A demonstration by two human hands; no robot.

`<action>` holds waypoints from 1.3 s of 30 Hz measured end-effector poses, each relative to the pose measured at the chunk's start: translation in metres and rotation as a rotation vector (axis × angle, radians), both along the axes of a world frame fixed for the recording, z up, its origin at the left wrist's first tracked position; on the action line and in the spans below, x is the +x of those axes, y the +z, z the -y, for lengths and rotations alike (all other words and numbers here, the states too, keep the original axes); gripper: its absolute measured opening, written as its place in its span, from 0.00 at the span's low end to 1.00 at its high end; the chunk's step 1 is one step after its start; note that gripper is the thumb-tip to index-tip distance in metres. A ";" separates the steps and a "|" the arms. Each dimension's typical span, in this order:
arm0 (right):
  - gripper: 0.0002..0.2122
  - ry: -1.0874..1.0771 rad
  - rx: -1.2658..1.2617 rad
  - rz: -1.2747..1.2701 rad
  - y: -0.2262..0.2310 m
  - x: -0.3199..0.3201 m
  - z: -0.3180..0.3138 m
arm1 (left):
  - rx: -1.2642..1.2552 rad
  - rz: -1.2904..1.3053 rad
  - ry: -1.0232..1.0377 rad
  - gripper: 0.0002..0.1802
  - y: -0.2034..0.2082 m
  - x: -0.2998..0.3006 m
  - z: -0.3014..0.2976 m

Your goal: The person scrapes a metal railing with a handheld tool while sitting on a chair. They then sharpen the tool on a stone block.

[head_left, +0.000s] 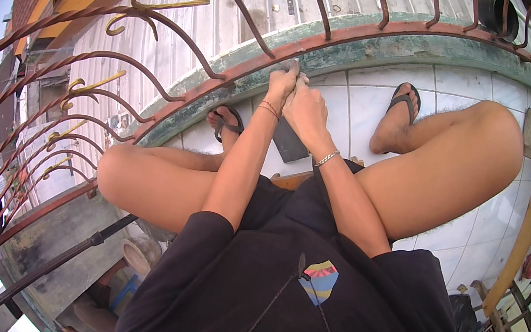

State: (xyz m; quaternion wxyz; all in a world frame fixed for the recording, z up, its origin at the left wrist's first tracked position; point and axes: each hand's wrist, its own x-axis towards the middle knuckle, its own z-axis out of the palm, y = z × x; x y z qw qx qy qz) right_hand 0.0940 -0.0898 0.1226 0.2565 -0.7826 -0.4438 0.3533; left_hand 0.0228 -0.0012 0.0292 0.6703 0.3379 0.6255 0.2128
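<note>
Close together in front of me, my left hand [283, 81] and my right hand [305, 108] meet beside the low green ledge [338, 57]. Both hands are closed, with fingers bent inward and grey-stained tips. What they hold, if anything, is hidden by the fingers. Below the right hand, between my wrists, shows a dark grey flat rectangular slab [291, 144]. Its far end disappears behind the hands, so I cannot tell whether they touch it. A piece of brown wood [289, 181] lies just nearer to me than the slab.
Curved brown metal railing [172, 99] with yellow tips rises from the ledge. My sandaled feet [395, 117] rest on white tiles [459, 85]. Wooden pieces [524, 228] stand at the right. A black pole [67, 256] and another person's leg [95, 314] are at the lower left.
</note>
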 end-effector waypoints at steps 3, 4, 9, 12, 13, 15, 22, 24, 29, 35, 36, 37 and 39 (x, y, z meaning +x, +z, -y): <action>0.16 0.011 -0.009 0.001 0.001 0.002 0.001 | -0.039 0.080 -0.005 0.24 0.003 0.000 -0.007; 0.16 0.021 -0.008 -0.005 0.004 0.003 0.001 | -0.017 0.038 -0.007 0.24 0.002 0.001 -0.005; 0.17 0.010 -0.009 -0.011 0.006 0.002 -0.003 | -0.026 0.047 -0.004 0.23 0.010 0.002 -0.006; 0.16 0.005 0.002 -0.020 0.006 0.005 0.002 | 0.011 0.019 0.005 0.23 0.008 0.002 -0.004; 0.16 -0.010 0.014 -0.031 0.005 0.005 0.003 | 0.026 -0.016 -0.006 0.23 0.007 0.004 -0.001; 0.17 0.016 -0.012 -0.002 0.007 0.005 0.000 | 0.033 -0.052 -0.020 0.24 0.010 0.006 0.000; 0.19 0.051 -0.007 0.027 0.010 0.009 0.005 | -0.002 0.025 0.016 0.25 0.002 0.004 0.000; 0.20 0.046 0.022 0.047 0.010 0.009 0.007 | -0.028 0.048 0.034 0.25 0.002 0.004 0.001; 0.22 0.060 -0.012 0.107 0.010 0.006 0.009 | -0.121 0.066 -0.028 0.26 0.015 0.001 0.005; 0.14 -0.008 0.069 0.134 0.008 0.012 0.010 | -0.018 0.080 -0.068 0.24 0.014 0.011 0.003; 0.13 -0.020 0.090 0.172 0.005 0.013 0.013 | -0.015 0.110 -0.073 0.22 0.016 0.008 0.006; 0.13 0.005 0.119 0.191 0.006 0.009 0.014 | 0.034 0.122 -0.072 0.20 -0.002 -0.009 0.002; 0.14 0.016 0.118 0.325 0.007 -0.001 0.019 | -0.002 0.199 -0.053 0.29 -0.034 -0.040 0.005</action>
